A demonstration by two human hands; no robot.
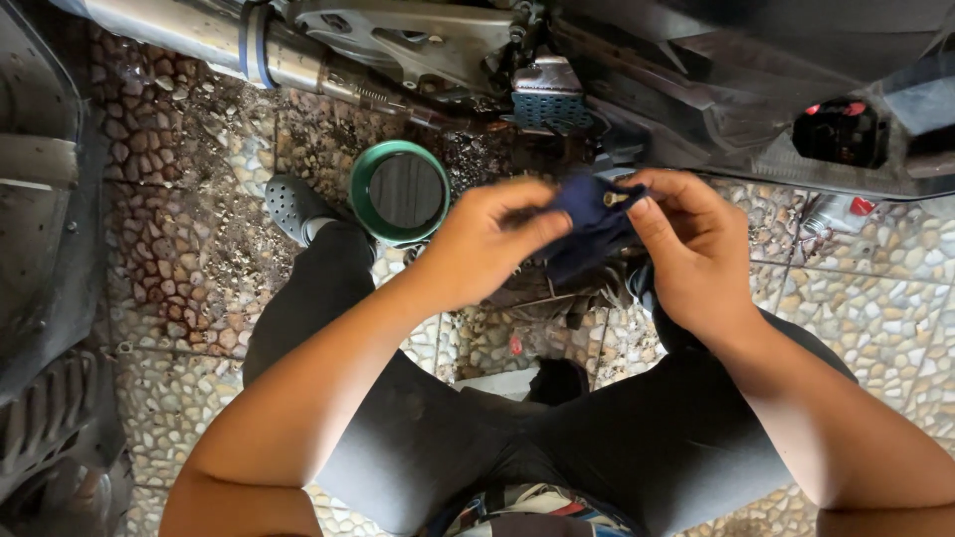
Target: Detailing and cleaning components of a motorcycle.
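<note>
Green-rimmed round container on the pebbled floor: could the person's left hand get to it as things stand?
Probably yes. The green-rimmed round container sits just beside the left hand, with nothing between them. But that hand, like the right hand, is gripping the dark blue cloth, so it would need to let go first.

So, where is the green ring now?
The green ring lies on the pebble floor, left of the left hand, beside a grey shoe.

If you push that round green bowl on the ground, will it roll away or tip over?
Probably neither. The green bowl looks wide and low and seems to sit flat on the pebbled floor, so it should slide rather than roll. The bumpy stones would likely make it scrape and catch. It may be fairly light.
</note>
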